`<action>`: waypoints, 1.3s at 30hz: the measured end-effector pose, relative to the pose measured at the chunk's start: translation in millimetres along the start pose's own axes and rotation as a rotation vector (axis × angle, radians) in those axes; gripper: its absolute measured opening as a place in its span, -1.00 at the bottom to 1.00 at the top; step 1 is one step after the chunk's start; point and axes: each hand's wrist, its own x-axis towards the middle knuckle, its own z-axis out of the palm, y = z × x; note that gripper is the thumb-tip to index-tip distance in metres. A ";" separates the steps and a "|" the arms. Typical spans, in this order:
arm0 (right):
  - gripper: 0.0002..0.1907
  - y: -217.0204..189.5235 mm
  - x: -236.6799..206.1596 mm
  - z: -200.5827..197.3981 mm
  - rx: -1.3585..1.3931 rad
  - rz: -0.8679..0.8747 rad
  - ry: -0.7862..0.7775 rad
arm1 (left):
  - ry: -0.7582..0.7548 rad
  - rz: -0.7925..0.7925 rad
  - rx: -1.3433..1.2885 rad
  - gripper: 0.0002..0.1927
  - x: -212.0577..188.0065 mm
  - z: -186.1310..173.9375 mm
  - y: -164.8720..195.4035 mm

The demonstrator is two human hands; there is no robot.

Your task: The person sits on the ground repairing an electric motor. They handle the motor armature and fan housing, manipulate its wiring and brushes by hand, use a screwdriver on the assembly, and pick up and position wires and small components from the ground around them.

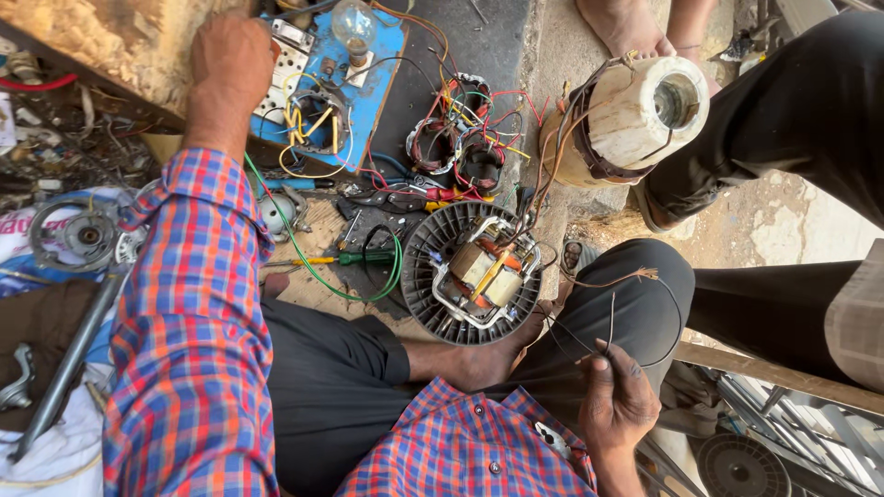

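pinched between the fingers of the right hand (pixel 619 398), low in the frame beside the knee, is a pair of thin dark wires (pixel 611 324) whose bared copper ends fan out above and to the right. these leads run up and leftward from the grip to the small motor (pixel 481 274), a wound core sitting on a round black finned fan housing (pixel 425 267) that rests by the person's bare foot (pixel 483 361); so the motor lies up-left of the right hand, near it, and the wires' long axis slants that way. the left hand (pixel 230 66) is stretched far forward, well apart, its knuckles curled over the edge of a blue test board (pixel 379 69) carrying a switch plate and a clear bulb (pixel 354 26); whether it grips anything i cannot tell. a green wire (pixel 308 262) loops from the board toward the housing. loose stator coils (pixel 459 152) lie between board and motor, and a white cylindrical motor body (pixel 635 115) stands to the right, by another person's dark trouser leg (pixel 792 120), crowding that side.
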 end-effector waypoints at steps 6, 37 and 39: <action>-0.82 -6.4 2.8 4.4 -0.014 0.026 -0.011 | 0.035 -0.022 -0.312 -0.71 -30.2 -30.5 41.5; -0.88 -21.7 10.9 -17.4 -0.204 0.091 -0.003 | -0.610 0.527 -1.453 -0.06 -278.1 -4.1 382.6; -0.88 -22.3 14.6 -13.3 -0.202 0.075 -0.048 | -0.590 0.513 -1.874 0.15 -268.4 -25.2 386.4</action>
